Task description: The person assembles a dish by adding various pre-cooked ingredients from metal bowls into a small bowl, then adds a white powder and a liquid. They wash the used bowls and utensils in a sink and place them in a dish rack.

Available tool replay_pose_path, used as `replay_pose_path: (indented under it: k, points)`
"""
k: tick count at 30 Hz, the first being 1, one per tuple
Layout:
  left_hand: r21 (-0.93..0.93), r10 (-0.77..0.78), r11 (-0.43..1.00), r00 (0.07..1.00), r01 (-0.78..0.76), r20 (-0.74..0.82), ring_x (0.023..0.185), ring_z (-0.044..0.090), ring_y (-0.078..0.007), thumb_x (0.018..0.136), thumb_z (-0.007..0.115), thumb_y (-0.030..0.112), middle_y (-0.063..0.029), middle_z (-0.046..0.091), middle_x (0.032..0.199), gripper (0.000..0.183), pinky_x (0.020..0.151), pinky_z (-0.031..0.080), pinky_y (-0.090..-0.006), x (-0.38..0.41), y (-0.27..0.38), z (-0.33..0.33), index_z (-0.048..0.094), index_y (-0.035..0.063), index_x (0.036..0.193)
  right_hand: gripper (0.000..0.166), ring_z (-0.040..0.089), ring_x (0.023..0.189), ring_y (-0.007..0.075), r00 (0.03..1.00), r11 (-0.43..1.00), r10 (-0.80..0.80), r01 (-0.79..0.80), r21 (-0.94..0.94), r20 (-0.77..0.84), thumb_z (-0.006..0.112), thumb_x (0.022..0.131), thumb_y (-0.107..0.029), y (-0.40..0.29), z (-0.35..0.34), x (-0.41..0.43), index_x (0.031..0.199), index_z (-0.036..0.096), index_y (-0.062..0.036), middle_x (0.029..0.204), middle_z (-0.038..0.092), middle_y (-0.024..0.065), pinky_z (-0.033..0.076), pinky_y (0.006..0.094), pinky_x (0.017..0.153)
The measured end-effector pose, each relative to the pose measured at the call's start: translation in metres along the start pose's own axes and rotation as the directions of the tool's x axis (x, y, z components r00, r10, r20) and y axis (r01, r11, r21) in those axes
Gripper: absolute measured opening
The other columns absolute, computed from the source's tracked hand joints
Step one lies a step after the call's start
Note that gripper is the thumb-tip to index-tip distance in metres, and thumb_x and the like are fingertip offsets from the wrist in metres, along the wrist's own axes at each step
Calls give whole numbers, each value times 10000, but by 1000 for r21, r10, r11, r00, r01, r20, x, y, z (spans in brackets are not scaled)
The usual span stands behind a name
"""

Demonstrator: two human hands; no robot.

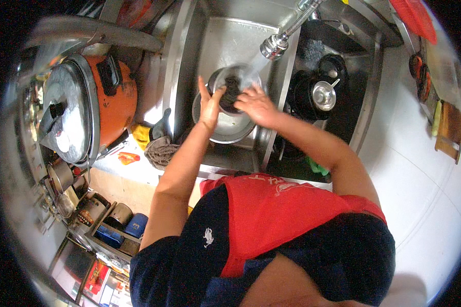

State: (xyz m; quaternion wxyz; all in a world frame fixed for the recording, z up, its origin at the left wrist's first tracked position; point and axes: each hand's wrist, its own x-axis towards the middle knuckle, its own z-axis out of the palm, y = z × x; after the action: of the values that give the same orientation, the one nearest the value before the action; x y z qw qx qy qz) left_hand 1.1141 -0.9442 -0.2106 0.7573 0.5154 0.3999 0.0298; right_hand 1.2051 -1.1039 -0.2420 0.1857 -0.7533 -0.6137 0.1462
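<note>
In the left basin of a stainless steel sink (pixel 238 30), a round metal bowl or pot (pixel 236 71) is tilted over a wider metal basin (pixel 230 136). Something dark shows inside it, too blurred to name. My left hand (pixel 210 101) grips its left rim, with the thumb over the edge. At the right rim is my right hand (pixel 257 105), blurred, its fingers spread over the opening; whether it grips the rim is unclear. Water sprays toward the bowl from a chrome faucet head (pixel 274 47) on a spring hose.
The right sink basin contains black pans (pixel 305 92) and a small metal strainer or ladle (pixel 324 96). On the left stand an orange lidded pot (pixel 115 103) and a brown cloth (pixel 159 152). Scissors (pixel 420 75) hang on the right wall.
</note>
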Motion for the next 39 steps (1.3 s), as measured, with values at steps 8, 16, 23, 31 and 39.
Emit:
replay_pose_path:
  k: [8,16,23,31,39]
  points:
    - [-136,30,989,970,-64,-242,1214,408,-310,816,614,289,-218,398,1335,872,1037,303,-362,2,-28,33,74,91,1471,223,590,946,381,864,731,468,-496,469,185,555,750,-74,-43,-23,44,967,585,-34,985,620,202,468,473,785]
    - [-77,-59,996,996,54,-64,1151,479,-319,799,649,208,-222,347,1381,924,884,464,-389,-3,2,16,26,92,1471,185,553,1017,315,980,988,153,-156,16,128,538,730,-136,-6,-1,15,875,641,-87,889,615,114,396,471,927]
    - [19,71,997,997,-71,21,1171,455,-314,801,652,230,-229,337,1387,934,914,439,-400,15,-7,5,18,78,1470,214,505,1143,302,980,980,199,-199,22,28,502,811,-122,4,32,3,978,624,-69,1137,610,115,328,509,993]
    - [-160,39,984,972,-78,-232,1204,408,-279,808,630,241,-192,349,1367,930,977,364,-394,4,-18,37,-9,105,1470,270,505,1154,283,730,618,512,-679,395,453,564,701,-70,-35,-37,62,959,642,-61,1009,619,141,363,421,1003]
    - [-79,-138,987,990,141,41,1125,500,-349,814,642,437,-210,374,1355,1054,726,549,-488,17,17,6,-153,152,1444,186,567,953,307,951,981,189,-193,-10,246,565,766,-106,2,-28,25,933,639,-68,912,631,99,417,455,867]
